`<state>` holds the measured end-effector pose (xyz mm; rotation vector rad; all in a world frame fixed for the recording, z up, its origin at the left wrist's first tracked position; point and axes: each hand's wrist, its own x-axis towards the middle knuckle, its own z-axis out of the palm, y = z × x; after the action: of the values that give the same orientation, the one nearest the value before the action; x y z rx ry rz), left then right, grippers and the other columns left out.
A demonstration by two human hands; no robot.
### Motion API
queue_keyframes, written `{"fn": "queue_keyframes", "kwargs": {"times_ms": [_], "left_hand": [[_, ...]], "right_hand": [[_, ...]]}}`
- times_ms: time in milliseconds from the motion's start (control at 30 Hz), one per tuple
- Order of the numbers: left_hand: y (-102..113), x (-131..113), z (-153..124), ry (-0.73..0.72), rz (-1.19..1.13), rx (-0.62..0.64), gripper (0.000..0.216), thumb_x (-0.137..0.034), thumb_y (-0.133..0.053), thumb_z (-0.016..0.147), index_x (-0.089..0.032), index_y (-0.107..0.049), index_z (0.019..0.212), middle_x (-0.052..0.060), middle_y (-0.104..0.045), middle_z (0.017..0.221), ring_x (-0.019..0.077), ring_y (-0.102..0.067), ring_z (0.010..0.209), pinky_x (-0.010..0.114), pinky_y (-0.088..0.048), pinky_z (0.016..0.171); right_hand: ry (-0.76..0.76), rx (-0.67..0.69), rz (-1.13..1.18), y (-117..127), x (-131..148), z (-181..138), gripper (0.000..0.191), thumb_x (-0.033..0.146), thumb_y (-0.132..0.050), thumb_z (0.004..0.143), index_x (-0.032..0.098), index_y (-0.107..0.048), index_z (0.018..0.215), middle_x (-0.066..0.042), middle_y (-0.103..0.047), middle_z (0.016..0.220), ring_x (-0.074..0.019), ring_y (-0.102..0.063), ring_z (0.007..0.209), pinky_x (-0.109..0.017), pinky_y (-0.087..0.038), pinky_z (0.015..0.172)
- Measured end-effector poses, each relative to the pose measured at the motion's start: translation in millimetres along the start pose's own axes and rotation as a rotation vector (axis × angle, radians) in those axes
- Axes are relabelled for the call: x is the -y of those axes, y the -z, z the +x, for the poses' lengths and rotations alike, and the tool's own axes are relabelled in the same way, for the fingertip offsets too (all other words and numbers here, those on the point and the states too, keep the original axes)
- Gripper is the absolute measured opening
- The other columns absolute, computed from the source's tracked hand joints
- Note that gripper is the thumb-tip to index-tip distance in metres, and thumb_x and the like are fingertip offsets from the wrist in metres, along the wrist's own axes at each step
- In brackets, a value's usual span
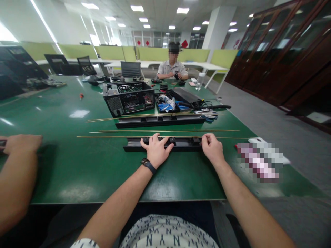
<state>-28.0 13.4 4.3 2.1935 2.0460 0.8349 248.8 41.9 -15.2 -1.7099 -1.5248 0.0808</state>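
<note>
A long black plastic strip [184, 144] lies flat on the green table [77, 165] close to the front edge. My left hand [156, 151], with a dark watch on the wrist, rests on the strip's middle, fingers spread and flat. My right hand [212, 148] is at the strip's right end, fingers curled down and gripping it. A thin brass rod [103, 137] runs along the table just behind the strip.
Two more brass rods [165, 130] and a second black strip [160, 121] lie further back. Behind them stand an open computer case [129, 98] and a tray of parts [170, 103]. Another person's arm [15, 162] rests at the left. A person [172, 67] sits across the table.
</note>
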Motion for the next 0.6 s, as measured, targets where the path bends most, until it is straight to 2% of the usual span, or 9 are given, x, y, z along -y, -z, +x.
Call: {"fn": "queue_keyframes", "kwargs": {"times_ms": [267, 600], "left_hand": [[9, -3, -18, -0.025, -0.013, 0.001, 0.032, -0.057, -0.067, 0.101, -0.041, -0.081, 0.124, 0.011, -0.062, 0.153, 0.0344, -0.057, 0.138, 0.08, -0.014, 0.123], [11, -9, -31, -0.024, 0.002, -0.025, 0.032, -0.057, -0.068, 0.1, -0.04, -0.081, 0.125, 0.012, -0.062, 0.152, 0.0361, -0.058, 0.137, 0.079, -0.017, 0.122]], "right_hand": [[0.027, -0.103, -0.012, 9, 0, -23, 0.036, 0.053, -0.051, 0.099, 0.022, -0.07, 0.099, -0.004, -0.07, 0.067, -0.0225, -0.066, 0.063, -0.035, -0.048, 0.077], [0.025, -0.174, -0.012, 8, -4, -25, 0.037, 0.053, -0.052, 0.099, 0.022, -0.072, 0.095, -0.005, -0.072, 0.069, -0.0231, -0.069, 0.066, -0.035, -0.051, 0.078]]}}
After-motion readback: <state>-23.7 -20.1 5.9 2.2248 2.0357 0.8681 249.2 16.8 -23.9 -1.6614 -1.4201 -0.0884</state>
